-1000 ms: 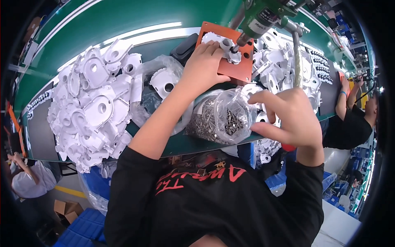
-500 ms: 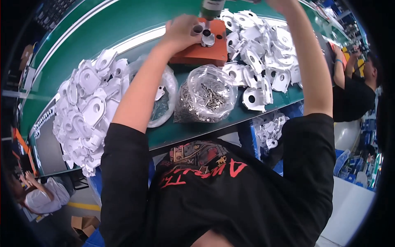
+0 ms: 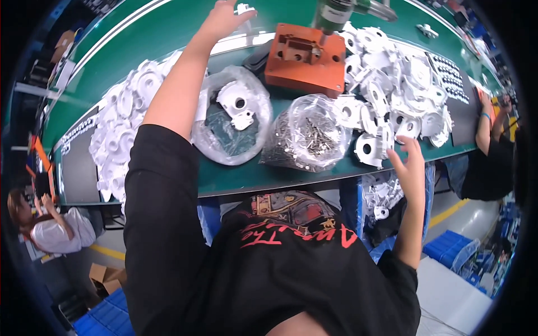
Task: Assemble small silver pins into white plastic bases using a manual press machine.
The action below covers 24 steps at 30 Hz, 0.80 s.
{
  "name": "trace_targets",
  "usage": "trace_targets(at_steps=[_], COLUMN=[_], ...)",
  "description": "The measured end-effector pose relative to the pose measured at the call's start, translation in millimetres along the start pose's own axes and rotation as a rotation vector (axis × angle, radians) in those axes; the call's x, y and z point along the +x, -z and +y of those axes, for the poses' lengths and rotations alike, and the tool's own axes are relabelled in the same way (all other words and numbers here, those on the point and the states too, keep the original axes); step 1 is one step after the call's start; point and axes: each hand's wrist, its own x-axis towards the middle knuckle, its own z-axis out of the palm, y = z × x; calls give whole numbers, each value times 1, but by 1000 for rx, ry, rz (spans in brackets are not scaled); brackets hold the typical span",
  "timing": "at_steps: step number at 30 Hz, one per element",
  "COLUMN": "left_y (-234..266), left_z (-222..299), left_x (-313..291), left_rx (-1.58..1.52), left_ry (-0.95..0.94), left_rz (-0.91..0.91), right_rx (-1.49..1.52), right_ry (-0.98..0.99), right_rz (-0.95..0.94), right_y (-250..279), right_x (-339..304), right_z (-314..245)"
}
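Observation:
My left hand (image 3: 223, 21) reaches to the far side of the bench, with a small white plastic part (image 3: 245, 8) between thumb and fingers; the top edge cuts off some of the grip. My right hand (image 3: 412, 159), open with fingers apart, hovers at the near edge of the right-hand heap of white plastic housings (image 3: 417, 75) and holds nothing. Between the hands sits an orange fixture block (image 3: 305, 75), its recess showing no white part. A green power screwdriver (image 3: 335, 14) stands over the block, bit pointing down, with neither hand on it.
A clear bag of screws (image 3: 308, 137) lies in front of the block. Left of it, a plastic-wrapped ring (image 3: 227, 159) surrounds a few white parts. Another heap of white housings (image 3: 120, 120) lies left. Small parts stand in rows on a dark mat (image 3: 451, 78). People work at both sides.
My left hand has left the fixture and moved away to the far left with the white part. My right hand has let go of the screwdriver and come down to the right-hand heap.

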Motion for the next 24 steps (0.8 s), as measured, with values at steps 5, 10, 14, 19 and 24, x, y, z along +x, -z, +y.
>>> trace_targets(at_steps=[5, 10, 14, 19, 24], left_y=[58, 83, 62, 34, 45], left_z=[10, 45, 58, 60, 63], left_x=[-23, -88, -147, -161, -149], left_rx=[206, 586, 628, 588, 415], left_ry=[-113, 223, -182, -212, -64], left_rz=[-98, -814, -542, -635, -695], right_rx=[-97, -107, -13, 108, 514], right_ry=[54, -44, -123, -186, -185], right_rz=[89, 212, 233, 264, 242], right_y=[-30, -42, -31, -21, -11], right_x=[-12, -6, 1, -1, -7], right_z=[0, 16, 8, 5, 4])
